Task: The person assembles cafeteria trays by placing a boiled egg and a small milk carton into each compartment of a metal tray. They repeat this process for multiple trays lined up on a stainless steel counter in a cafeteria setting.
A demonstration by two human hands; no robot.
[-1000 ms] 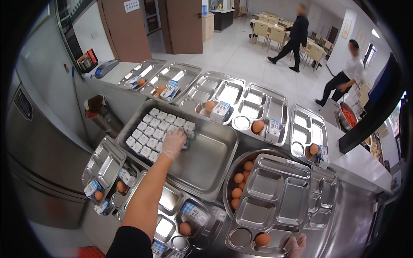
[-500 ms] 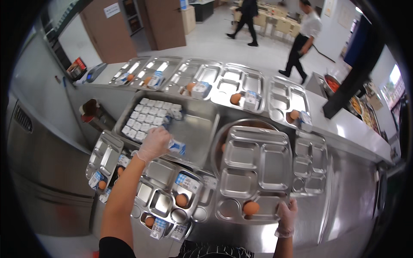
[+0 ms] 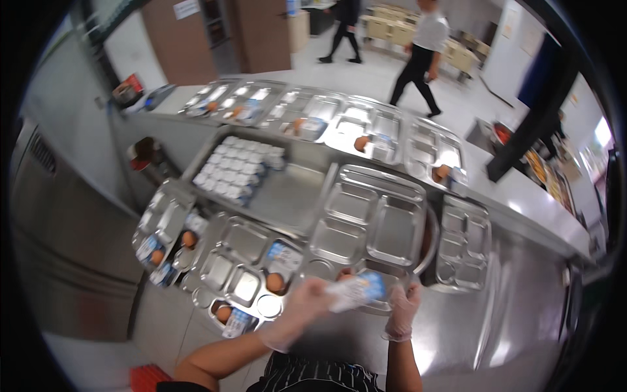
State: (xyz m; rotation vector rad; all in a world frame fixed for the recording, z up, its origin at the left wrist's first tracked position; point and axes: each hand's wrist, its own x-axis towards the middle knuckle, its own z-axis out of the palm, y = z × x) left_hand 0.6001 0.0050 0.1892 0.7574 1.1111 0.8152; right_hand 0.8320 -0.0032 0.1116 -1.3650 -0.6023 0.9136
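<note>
In a clear glove, my left hand is closed on a small blue-and-white drink carton, held over the near end of a steel compartment tray. My gloved right hand grips that tray by its near right corner. A brown egg in the tray is mostly hidden by the carton and my left hand. To the left, a deep steel pan holds rows of similar cartons. Below it lies another compartment tray with an egg and a carton.
Several trays with eggs and cartons line the far counter. A round metal bowl sits beneath the held tray, and another tray lies to its right. More filled trays stand at left. Two people walk beyond the counter.
My left hand has brought the carton from the pan rightward and nearer, over the tray. The held tray has shifted slightly left and away from me, with my right hand still on it.
</note>
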